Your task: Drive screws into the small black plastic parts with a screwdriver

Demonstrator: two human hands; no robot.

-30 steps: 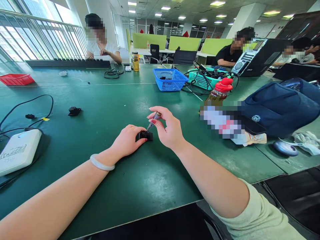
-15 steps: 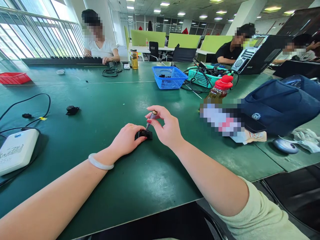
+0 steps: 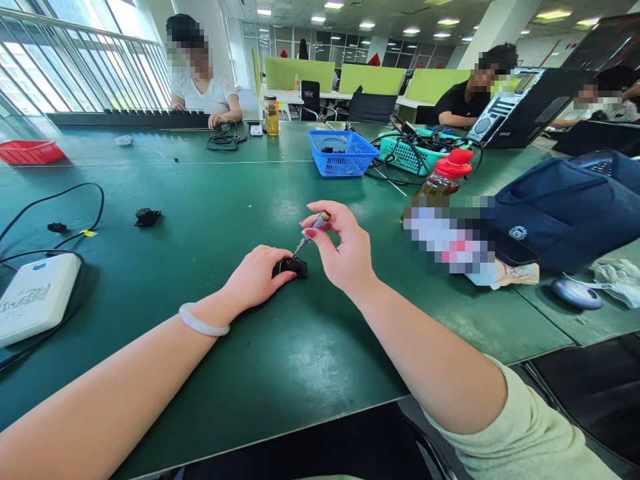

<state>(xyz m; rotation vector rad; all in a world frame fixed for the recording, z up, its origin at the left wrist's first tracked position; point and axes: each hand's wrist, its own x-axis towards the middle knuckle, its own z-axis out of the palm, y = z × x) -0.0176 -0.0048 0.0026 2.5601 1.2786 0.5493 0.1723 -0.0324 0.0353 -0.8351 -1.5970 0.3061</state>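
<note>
My left hand (image 3: 260, 275) is closed on a small black block-like part (image 3: 296, 268), holding it down on the green table (image 3: 240, 393). A white bangle circles that wrist. In my right hand (image 3: 346, 250) is a slim screwdriver (image 3: 315, 229), pinched between thumb and fingers. It slants down to the left, its tip at the top of the black part. Whether the tip sits in a screw is too small to tell. My left fingers hide much of the part.
Left lie a white box-shaped device (image 3: 37, 300) with black cables and small black pieces (image 3: 147, 217). Ahead stand a blue basket (image 3: 343, 155) and a teal basket (image 3: 413, 160) of cables. Right are a red-capped bottle (image 3: 447, 175), a navy bag (image 3: 565, 213) and a mouse (image 3: 577, 293). People sit across the table.
My right hand has shifted slightly up and right, tilting the screwdriver further over. My left hand still holds the black part in place. The whole view has moved a little.
</note>
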